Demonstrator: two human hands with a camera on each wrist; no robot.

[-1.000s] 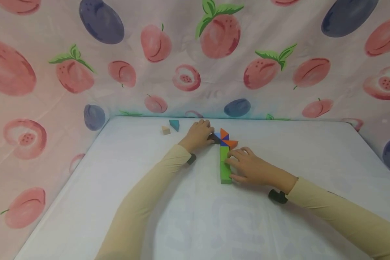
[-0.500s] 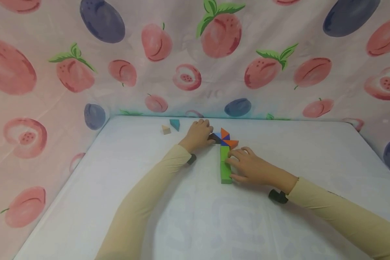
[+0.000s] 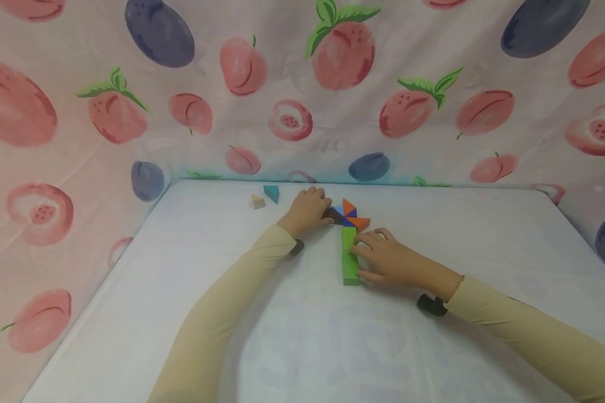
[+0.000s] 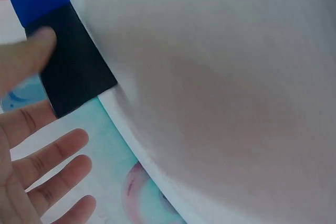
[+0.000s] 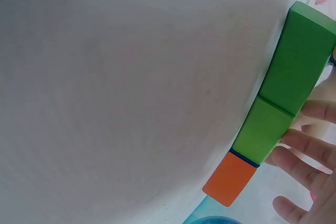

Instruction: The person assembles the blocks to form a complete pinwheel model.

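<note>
My left hand [image 3: 305,211] pinches a black triangular block [image 4: 73,61]; in the left wrist view the thumb lies over its face and the index finger is at its corner. The block joins a pinwheel of triangular pieces on the table: orange blocks [image 3: 361,223], dark blue blocks [image 3: 348,222] and a light blue block [image 3: 338,209]. Below the pinwheel, a lighter green block [image 5: 263,129] and a longer green block [image 5: 300,59] form a straight stem. Along the stem's right side, my right hand [image 3: 390,260] touches the green blocks with spread, relaxed fingers.
Past my left hand, near the table's back edge, lie a teal block [image 3: 271,193] and a small plain wooden triangular block [image 3: 257,202]. A white cloth covers the table [image 3: 302,341]. A fruit-print curtain [image 3: 333,120] hangs behind and at the sides.
</note>
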